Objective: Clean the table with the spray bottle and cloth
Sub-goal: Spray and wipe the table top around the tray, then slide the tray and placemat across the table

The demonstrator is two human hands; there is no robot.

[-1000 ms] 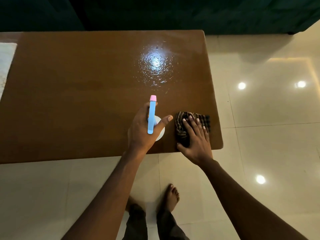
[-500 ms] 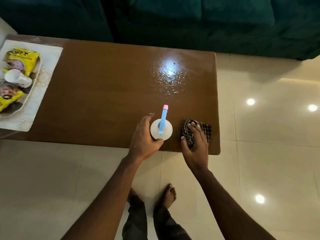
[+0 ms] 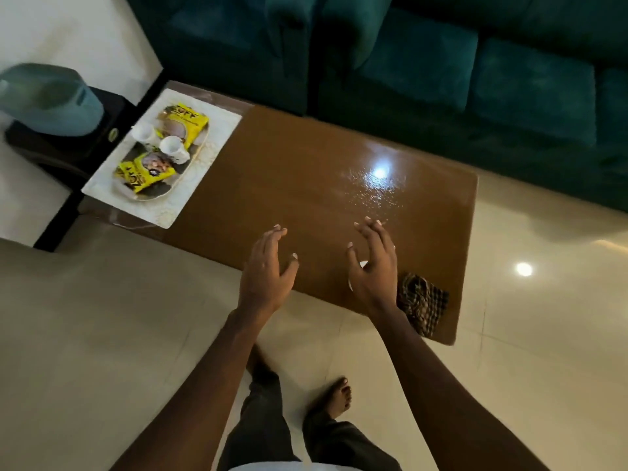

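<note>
The brown wooden table carries a wet, shiny patch near its far right side. A dark checked cloth lies crumpled at the near right corner, with nothing touching it. My left hand hovers over the near edge, fingers spread and empty. My right hand hovers just left of the cloth, also spread and empty. Only a white sliver of the spray bottle shows under my right hand; the rest is hidden.
At the table's left end a white placemat holds a tray with yellow snack packets and two white cups. A teal sofa stands behind the table. A dark side table stands left. My bare feet are on the tiled floor.
My left hand let go of the spray bottle and my right hand came off the cloth. Both hands lifted and spread open. The view pulled back and tilted.
</note>
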